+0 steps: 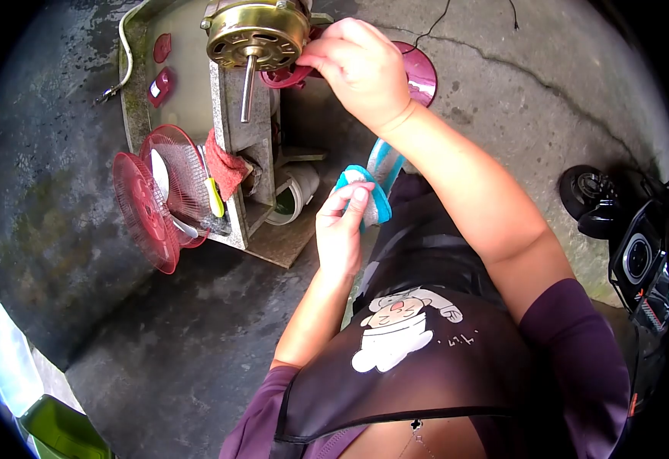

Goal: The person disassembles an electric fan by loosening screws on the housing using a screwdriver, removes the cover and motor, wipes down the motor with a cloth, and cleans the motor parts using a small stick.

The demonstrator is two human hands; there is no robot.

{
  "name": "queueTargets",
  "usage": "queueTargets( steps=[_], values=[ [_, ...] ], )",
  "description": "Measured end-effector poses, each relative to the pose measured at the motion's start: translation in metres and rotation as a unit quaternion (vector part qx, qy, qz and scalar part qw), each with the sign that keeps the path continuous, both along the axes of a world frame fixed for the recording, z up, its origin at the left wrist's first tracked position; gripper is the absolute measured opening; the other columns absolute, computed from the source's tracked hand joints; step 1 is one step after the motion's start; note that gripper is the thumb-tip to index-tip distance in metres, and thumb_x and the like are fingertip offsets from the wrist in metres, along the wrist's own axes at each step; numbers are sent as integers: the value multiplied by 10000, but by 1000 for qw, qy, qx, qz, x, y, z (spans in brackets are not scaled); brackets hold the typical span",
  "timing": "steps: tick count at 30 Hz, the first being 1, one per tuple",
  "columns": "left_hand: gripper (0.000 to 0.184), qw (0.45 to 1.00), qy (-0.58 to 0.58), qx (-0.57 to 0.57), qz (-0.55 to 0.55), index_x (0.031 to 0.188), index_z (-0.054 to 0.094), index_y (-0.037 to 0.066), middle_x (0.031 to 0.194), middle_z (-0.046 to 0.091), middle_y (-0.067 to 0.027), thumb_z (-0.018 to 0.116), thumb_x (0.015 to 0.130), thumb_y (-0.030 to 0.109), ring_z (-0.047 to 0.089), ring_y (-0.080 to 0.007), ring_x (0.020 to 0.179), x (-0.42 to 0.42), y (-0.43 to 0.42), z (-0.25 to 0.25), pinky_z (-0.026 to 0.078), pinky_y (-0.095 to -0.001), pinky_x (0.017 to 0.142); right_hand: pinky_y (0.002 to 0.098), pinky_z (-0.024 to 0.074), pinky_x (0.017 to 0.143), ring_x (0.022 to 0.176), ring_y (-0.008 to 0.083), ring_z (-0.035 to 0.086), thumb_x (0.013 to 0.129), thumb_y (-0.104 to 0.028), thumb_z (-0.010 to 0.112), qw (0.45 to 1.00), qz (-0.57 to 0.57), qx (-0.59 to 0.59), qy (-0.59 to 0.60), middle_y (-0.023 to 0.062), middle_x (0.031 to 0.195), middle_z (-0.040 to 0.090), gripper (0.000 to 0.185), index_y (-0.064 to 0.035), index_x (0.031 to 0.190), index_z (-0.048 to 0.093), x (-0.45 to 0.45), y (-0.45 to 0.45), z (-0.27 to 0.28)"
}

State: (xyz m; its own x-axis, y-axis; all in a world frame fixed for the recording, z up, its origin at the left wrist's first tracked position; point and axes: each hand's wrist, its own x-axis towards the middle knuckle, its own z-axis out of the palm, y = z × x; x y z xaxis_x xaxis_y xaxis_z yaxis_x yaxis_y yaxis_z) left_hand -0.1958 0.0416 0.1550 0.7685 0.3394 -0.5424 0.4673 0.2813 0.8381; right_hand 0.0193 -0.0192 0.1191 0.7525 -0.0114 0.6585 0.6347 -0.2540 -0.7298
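My left hand (342,229) is closed in a pinch on a blue-and-grey cloth (366,200), which is bunched in front of my apron. Higher up, my right hand (365,69) reaches to a brass-coloured fan motor (262,30), whose bare metal shaft (249,88) points toward me. The fingers of that hand pinch a dark pink plastic part (287,76) beside the motor. How this part joins the motor is hidden behind the hand and the housing.
Red fan grilles (151,229) lean at left, with a white piece and a yellow-handled tool (214,197) by them. A red cloth (226,167) hangs on the concrete stand (235,138). A white bucket (296,195) sits beneath. A pink disc (422,76) lies behind my right wrist.
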Motion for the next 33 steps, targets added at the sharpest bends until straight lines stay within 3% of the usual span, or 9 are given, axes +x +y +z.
queueTargets(
  steps=[4, 9, 16, 18, 21, 24, 29, 31, 33],
  values=[
    [184, 1000, -5, -11, -1, 1001, 724, 17, 1045, 627, -10, 672, 957, 187, 556, -113, 986, -1, 0, 3, 428, -279, 926, 377, 524, 716, 782, 256, 631, 769, -192, 734, 999, -4, -45, 13, 15, 810, 614, 66, -129, 786, 725, -7, 9, 6],
    [177, 1000, -7, 5, 9, 1007, 722, 18, 1036, 639, -17, 667, 961, 180, 561, -117, 983, -5, 3, 2, 434, -280, 918, 362, 519, 686, 740, 266, 638, 817, -154, 736, 955, -21, 136, 263, 90, 814, 627, 113, -42, 817, 717, -22, 17, 22],
    [151, 1000, -2, -4, 25, 999, 726, 59, 1040, 702, -12, 685, 946, 194, 571, -113, 1032, -9, 5, 1, 381, -293, 989, 303, 495, 626, 681, 188, 629, 847, -138, 742, 914, -35, 243, 324, 85, 818, 664, 128, -16, 817, 714, -26, 29, 15],
    [155, 1000, -1, -6, 26, 1002, 725, 58, 1044, 702, -12, 686, 946, 196, 571, -115, 1037, -10, 5, 2, 380, -295, 994, 249, 491, 649, 719, 109, 608, 950, -166, 673, 786, 29, 421, 451, 36, 869, 665, 179, 12, 958, 680, -28, 26, 24],
    [178, 1000, -10, 5, 26, 1012, 722, 21, 1036, 654, -19, 678, 953, 183, 570, -116, 980, -11, 4, 0, 437, -275, 920, 268, 516, 689, 771, 152, 653, 983, -155, 618, 693, 55, 536, 479, 71, 903, 679, 165, 3, 1027, 635, -22, 18, 24],
    [175, 999, -5, -8, 32, 1010, 724, 26, 1027, 665, -17, 681, 951, 185, 571, -112, 978, -11, 4, 3, 437, -278, 923, 263, 515, 691, 795, 164, 673, 984, -143, 612, 732, 67, 501, 457, 81, 927, 690, 157, 5, 1034, 630, -20, 6, 22],
    [178, 1000, 2, -18, 26, 1012, 725, 29, 1023, 670, -12, 683, 951, 190, 571, -106, 969, -9, 3, 4, 439, -274, 917, 241, 526, 705, 802, 150, 704, 952, -116, 654, 856, 113, 347, 366, 77, 916, 723, 146, 16, 1013, 672, -23, -8, 26],
    [180, 1000, 4, -20, 22, 1013, 726, 27, 1024, 667, -10, 683, 951, 191, 571, -105, 966, -8, 2, 4, 440, -272, 912, 250, 542, 694, 796, 124, 706, 916, -110, 697, 953, 59, 181, 235, 61, 891, 738, 126, -8, 988, 709, -24, -6, 21],
    [185, 1000, -8, -15, 14, 1011, 727, 24, 1024, 659, -6, 681, 953, 194, 568, -103, 957, -8, 1, 3, 441, -267, 900, 285, 542, 670, 769, 180, 702, 879, -143, 715, 972, 22, 138, 187, 57, 861, 725, 104, -52, 930, 709, -20, -6, 22]
  ],
)
